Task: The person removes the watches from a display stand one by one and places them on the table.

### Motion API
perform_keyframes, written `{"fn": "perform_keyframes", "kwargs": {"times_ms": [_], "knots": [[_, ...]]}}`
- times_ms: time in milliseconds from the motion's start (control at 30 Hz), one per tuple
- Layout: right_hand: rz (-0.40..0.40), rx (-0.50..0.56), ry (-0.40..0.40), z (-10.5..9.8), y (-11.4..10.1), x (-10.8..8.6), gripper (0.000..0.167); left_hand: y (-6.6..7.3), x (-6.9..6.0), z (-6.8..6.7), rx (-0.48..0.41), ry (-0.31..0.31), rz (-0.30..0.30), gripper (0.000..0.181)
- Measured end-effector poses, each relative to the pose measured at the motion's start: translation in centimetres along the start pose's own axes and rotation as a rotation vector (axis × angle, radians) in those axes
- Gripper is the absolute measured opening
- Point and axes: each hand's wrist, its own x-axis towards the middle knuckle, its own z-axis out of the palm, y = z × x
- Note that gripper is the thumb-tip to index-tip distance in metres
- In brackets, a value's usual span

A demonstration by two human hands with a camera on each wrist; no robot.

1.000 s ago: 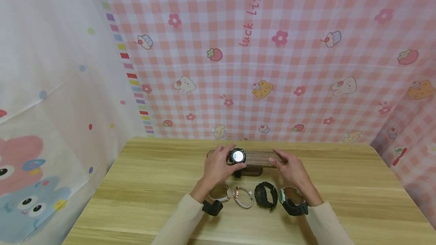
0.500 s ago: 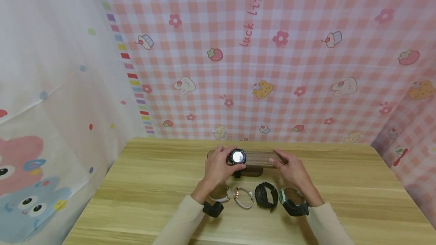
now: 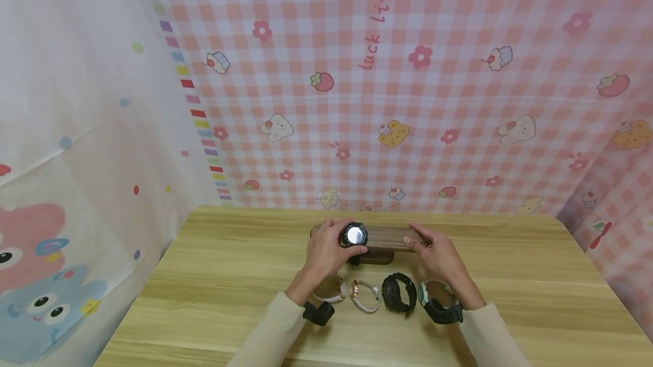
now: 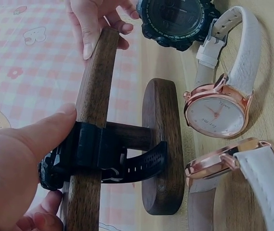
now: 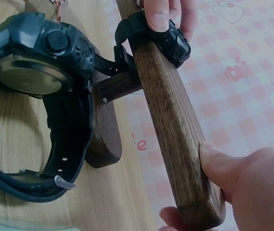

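A dark wooden watch stand, a bar on a post and rounded base, stands near the table's back. A black digital watch is strapped round its bar left of centre, its strap end hanging loose below in the left wrist view. My left hand holds this watch between thumb and fingers. The bar's right end is gripped by my right hand, thumb on the near side and fingers beyond, as the right wrist view shows. The left end of the bar is partly hidden by my left hand.
In front of the stand lie two white-strapped rose-gold watches, a black watch and a pale green-cased watch, partly hidden by the right wrist's camera band. Patterned cloth hangs behind the wooden table.
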Motion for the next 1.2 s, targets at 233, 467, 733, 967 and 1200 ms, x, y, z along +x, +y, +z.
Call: {"fn": "perform_keyframes", "kwargs": {"times_ms": [233,467,733,967,1200], "knots": [[-0.012,-0.012,0.007,0.0,0.0,-0.1,0.055,-0.1,-0.1,-0.2,-0.017,-0.023,-0.026,0.066],[-0.021,-0.007,0.008,0.0,0.1,-0.1,0.055,-0.5,-0.2,-0.6,-0.032,-0.026,-0.037,0.063],[-0.007,-0.009,-0.003,-0.1,0.1,0.0,0.056,-0.9,-0.3,-0.9,-0.042,-0.038,-0.058,0.065],[-0.006,-0.007,-0.005,0.0,0.1,0.0,0.056,-1.5,-0.5,-1.1,-0.073,-0.025,-0.072,0.065],[0.015,0.027,-0.003,0.0,-0.1,-0.1,0.056,-2.0,-0.7,-1.5,-0.079,-0.009,-0.083,0.064]]}}
